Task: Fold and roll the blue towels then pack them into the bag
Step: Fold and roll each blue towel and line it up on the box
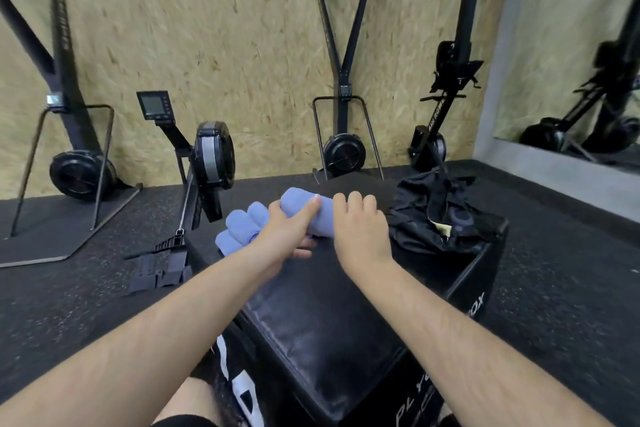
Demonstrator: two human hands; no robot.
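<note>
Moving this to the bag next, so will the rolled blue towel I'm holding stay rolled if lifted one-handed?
Likely light and soft: your left hand closes round the rolled towel. It may loosen, as no band shows and your right hand covers one end. The finished rolls beside it hold their shape, so a snug grip should do.

The person is wearing black shorts (183,422), the hem showing at the bottom edge beside 1 bare knee (194,395). The 2 forearms (156,322) are showing uncovered all the way down to the left hand (287,236) and the right hand (363,229).
</note>
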